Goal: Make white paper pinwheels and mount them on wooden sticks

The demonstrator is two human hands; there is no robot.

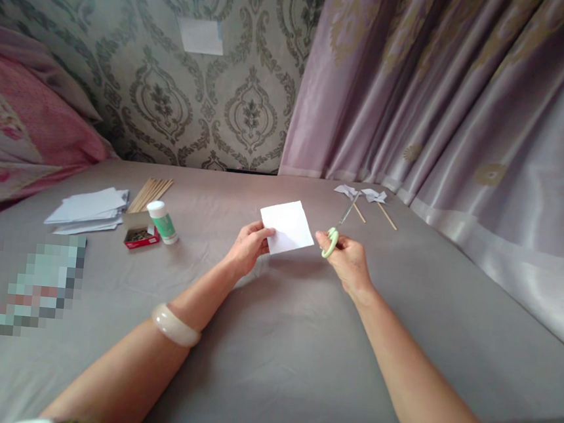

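Observation:
A square sheet of white paper [288, 227] is pinched at its left edge by my left hand [251, 244], thumb on top. My right hand [349, 263] grips scissors [331, 242] by their light green handles, to the right of the paper. The scissor blades point up and away and do not touch the sheet. Whether the blades are parted is hard to make out. Beyond the scissors lie two white paper pinwheels on sticks, a left pinwheel [346, 190] and a right pinwheel [374, 196].
On the grey cloth [269, 355] at left lie a stack of white paper [87, 208], thin wooden sticks [151, 193], a red box of small dark pieces [141, 236] and a white-green bottle [163, 222]. A blurred-out item [38, 286] lies nearer. Curtains [445, 94] hang at right.

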